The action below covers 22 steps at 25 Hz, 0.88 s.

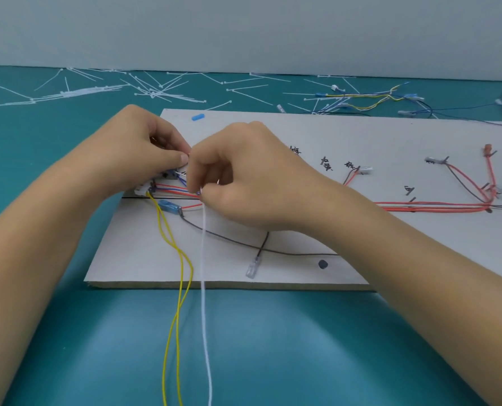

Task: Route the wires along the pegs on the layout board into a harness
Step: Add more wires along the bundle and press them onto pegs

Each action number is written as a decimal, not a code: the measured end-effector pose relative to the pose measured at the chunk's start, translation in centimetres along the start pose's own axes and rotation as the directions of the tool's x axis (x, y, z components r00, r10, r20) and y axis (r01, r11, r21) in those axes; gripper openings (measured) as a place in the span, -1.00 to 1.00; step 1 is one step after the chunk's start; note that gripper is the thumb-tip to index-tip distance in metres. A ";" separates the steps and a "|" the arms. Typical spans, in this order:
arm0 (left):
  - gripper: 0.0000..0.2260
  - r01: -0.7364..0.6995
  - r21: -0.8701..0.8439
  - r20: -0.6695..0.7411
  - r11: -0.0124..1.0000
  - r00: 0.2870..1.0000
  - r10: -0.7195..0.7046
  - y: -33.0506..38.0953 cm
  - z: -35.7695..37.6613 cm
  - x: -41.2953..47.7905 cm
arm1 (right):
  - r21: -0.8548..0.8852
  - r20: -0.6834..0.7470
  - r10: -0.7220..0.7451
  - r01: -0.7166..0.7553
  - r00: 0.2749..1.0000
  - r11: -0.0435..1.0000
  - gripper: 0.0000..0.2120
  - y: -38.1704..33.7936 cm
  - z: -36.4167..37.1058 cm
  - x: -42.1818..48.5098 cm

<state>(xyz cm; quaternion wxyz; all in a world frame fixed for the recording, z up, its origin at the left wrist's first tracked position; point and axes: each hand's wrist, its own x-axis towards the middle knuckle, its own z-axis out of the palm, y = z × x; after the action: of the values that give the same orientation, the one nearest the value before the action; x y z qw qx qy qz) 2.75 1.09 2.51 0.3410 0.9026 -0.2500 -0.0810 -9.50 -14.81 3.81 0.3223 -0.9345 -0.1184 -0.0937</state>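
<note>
Near the layout board's (361, 136) left edge, the left hand (144, 148) is curling tight, pinching the wires (173, 187) at their connectors. The right hand (252, 177), touching it, is pinching a white strand (204, 288) that is trailing over the board's near edge onto the worktop (302, 347).

The board (346, 136) lies on the table (273, 347) before you. Your left hand (144, 148) and right hand (252, 177) meet over its left end. A thin strip (204, 317) and two wires (181, 256) run off its near edge toward you. Zip ties (153, 93) lie behind it; more wires (369, 102) there may touch its right end.
</note>
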 end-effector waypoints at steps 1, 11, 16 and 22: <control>-0.86 0.005 0.004 -0.009 1.000 1.000 -0.005 -0.1 0.0 0.1 | 0.108 -0.017 0.066 -0.063 0.998 0.992 -0.77 0.1 0.0 -0.4; -0.88 0.050 -0.052 -0.018 0.997 0.999 -0.051 -0.6 -0.5 0.2 | 0.605 0.135 0.479 -0.455 0.867 0.653 -0.93 2.1 -1.7 -4.3; -0.92 0.031 0.022 -0.126 0.999 0.992 -0.028 0.3 -0.1 -0.6 | 0.335 0.160 0.476 -0.501 0.865 0.798 -0.79 2.5 -2.8 -4.7; -0.85 -0.324 0.004 0.060 0.946 0.944 0.323 4.0 2.4 -3.5 | 0.234 0.099 0.498 -0.506 0.862 0.830 -0.91 2.8 -3.6 -4.7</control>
<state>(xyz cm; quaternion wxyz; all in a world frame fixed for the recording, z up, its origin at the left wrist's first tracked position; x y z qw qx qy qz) -2.58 -1.11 3.22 0.3362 0.8488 -0.4052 -0.0485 -13.59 -19.95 3.74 0.4494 -0.8856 0.1148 0.0257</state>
